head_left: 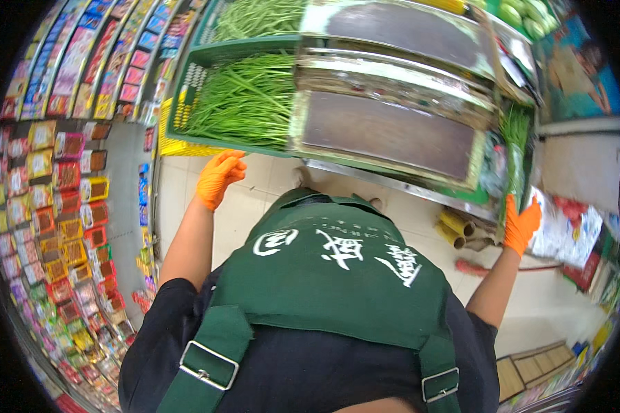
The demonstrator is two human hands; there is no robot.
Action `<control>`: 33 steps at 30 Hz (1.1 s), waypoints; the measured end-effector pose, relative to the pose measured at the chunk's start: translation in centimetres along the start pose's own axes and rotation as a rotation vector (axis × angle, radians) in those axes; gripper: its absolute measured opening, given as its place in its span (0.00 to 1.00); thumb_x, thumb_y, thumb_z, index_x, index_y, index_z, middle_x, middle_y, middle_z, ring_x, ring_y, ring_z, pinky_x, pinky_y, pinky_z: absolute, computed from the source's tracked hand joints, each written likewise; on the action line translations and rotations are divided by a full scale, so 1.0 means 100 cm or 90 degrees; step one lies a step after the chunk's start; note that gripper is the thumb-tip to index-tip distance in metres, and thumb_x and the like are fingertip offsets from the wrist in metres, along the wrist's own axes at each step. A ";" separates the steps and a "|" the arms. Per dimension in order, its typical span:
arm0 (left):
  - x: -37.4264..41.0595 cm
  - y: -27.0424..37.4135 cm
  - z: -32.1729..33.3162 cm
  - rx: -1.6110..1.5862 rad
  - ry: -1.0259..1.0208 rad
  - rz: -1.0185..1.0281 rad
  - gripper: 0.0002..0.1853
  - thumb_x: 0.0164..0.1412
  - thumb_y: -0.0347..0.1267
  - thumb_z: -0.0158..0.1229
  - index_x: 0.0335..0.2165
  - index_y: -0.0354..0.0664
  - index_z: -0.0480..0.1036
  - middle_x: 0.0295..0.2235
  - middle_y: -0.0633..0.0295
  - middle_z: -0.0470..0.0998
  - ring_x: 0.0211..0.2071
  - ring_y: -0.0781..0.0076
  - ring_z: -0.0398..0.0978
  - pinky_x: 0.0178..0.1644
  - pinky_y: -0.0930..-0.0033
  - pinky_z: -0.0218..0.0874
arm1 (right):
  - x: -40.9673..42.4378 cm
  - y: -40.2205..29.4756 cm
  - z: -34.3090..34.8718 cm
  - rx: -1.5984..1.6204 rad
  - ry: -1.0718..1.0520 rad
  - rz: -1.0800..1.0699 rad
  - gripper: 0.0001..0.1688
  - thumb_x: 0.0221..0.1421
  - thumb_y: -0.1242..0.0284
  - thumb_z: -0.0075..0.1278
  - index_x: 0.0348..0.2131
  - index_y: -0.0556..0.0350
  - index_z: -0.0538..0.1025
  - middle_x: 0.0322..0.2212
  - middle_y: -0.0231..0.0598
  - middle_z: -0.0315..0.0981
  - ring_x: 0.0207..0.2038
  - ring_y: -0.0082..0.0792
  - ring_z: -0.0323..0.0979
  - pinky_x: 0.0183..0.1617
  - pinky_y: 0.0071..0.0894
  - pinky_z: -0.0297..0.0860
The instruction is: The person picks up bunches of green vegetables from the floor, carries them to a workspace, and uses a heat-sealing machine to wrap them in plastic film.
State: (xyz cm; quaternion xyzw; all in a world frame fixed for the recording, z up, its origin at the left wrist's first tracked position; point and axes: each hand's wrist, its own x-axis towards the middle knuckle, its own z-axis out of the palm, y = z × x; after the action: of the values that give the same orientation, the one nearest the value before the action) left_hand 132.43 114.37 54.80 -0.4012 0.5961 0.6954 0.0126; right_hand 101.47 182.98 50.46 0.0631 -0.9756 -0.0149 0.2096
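Observation:
My left hand (221, 178), in an orange glove, hovers just off the front edge of a green plastic crate (227, 143). Its fingers are loosely bent and no held thing is visible in them. Long thin green stalks, like garlic chives (243, 103), fill that crate. On the other side my right hand (522, 224), also gloved in orange, is at the lower end of a bunch of similar greens in a clear sleeve (516, 160). Thumb and finger spread in a V there; whether they grip the bunch is unclear. Between the hands stands a worn dark-topped board or platform (387, 137).
Another crate of pale green beans (261, 20) lies beyond. Shelves of packaged snacks (67, 206) line the left. Below the stand at right are cardboard tubes (454, 227), near a white plastic bag (568, 232). Round green vegetables (527, 15) sit at the far right.

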 end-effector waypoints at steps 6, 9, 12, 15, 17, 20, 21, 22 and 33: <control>0.091 0.012 -0.062 0.121 -0.041 0.042 0.17 0.67 0.38 0.60 0.49 0.39 0.77 0.38 0.64 0.80 0.39 0.75 0.77 0.48 0.69 0.69 | 0.016 -0.277 -0.077 0.729 -0.107 -0.071 0.02 0.63 0.78 0.56 0.36 0.58 0.80 0.29 0.31 0.73 0.31 0.23 0.70 0.36 0.27 0.67; 0.172 0.027 -0.082 0.362 -0.080 0.185 0.19 0.65 0.39 0.60 0.49 0.40 0.78 0.43 0.60 0.80 0.44 0.67 0.77 0.51 0.67 0.67 | 0.008 -0.421 -0.073 0.663 -0.109 -0.321 0.18 0.55 0.75 0.61 0.17 0.51 0.69 0.15 0.42 0.61 0.19 0.47 0.64 0.23 0.43 0.60; 0.234 0.062 -0.068 0.551 -0.155 0.300 0.20 0.65 0.41 0.58 0.52 0.43 0.77 0.53 0.55 0.77 0.55 0.56 0.73 0.59 0.61 0.65 | -0.002 -0.509 -0.038 0.603 -0.126 -0.353 0.25 0.53 0.70 0.65 0.14 0.49 0.64 0.14 0.38 0.63 0.18 0.47 0.65 0.21 0.44 0.61; 0.307 0.067 -0.050 0.658 -0.174 0.535 0.22 0.67 0.40 0.58 0.56 0.45 0.74 0.61 0.52 0.71 0.62 0.51 0.67 0.66 0.57 0.58 | 0.002 -0.547 -0.036 0.455 -0.053 -0.380 0.26 0.50 0.68 0.66 0.15 0.45 0.63 0.14 0.34 0.61 0.17 0.43 0.64 0.20 0.41 0.60; 0.350 0.081 -0.027 0.688 -0.242 0.598 0.23 0.69 0.40 0.56 0.58 0.46 0.71 0.63 0.54 0.68 0.63 0.50 0.66 0.68 0.56 0.56 | 0.002 -0.547 -0.036 0.400 -0.054 -0.397 0.25 0.49 0.68 0.67 0.15 0.44 0.63 0.14 0.32 0.60 0.17 0.40 0.64 0.19 0.39 0.60; 0.384 0.107 0.016 0.811 -0.354 0.550 0.21 0.66 0.42 0.57 0.53 0.46 0.74 0.58 0.54 0.73 0.59 0.49 0.70 0.61 0.53 0.65 | 0.003 -0.552 -0.039 0.340 -0.061 -0.399 0.25 0.49 0.69 0.66 0.16 0.43 0.63 0.15 0.32 0.59 0.18 0.39 0.63 0.19 0.38 0.59; 0.387 0.118 0.029 0.887 -0.389 0.514 0.19 0.66 0.42 0.57 0.50 0.45 0.75 0.55 0.54 0.75 0.56 0.48 0.72 0.58 0.51 0.67 | 0.002 -0.554 -0.038 0.328 -0.062 -0.401 0.25 0.48 0.70 0.66 0.16 0.43 0.62 0.15 0.32 0.58 0.18 0.39 0.62 0.19 0.38 0.59; 0.389 0.129 0.043 0.963 -0.422 0.477 0.18 0.66 0.43 0.57 0.48 0.44 0.76 0.52 0.54 0.77 0.53 0.48 0.74 0.55 0.50 0.69 | 0.003 -0.555 -0.039 0.321 -0.068 -0.402 0.25 0.47 0.70 0.66 0.16 0.43 0.62 0.15 0.32 0.58 0.18 0.38 0.62 0.19 0.38 0.59; 0.415 0.110 0.039 1.059 -0.402 0.537 0.16 0.67 0.46 0.55 0.36 0.47 0.80 0.37 0.54 0.81 0.42 0.47 0.79 0.43 0.46 0.72 | 0.004 -0.556 -0.037 0.333 -0.075 -0.355 0.26 0.46 0.68 0.67 0.16 0.43 0.61 0.15 0.30 0.56 0.18 0.37 0.61 0.19 0.37 0.57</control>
State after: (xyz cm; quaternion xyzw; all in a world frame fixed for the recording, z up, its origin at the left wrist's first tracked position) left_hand 96.68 95.32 39.90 0.1850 0.9590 0.0772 0.2003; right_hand 109.14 127.74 50.91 0.3762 -0.9023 0.1742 0.1177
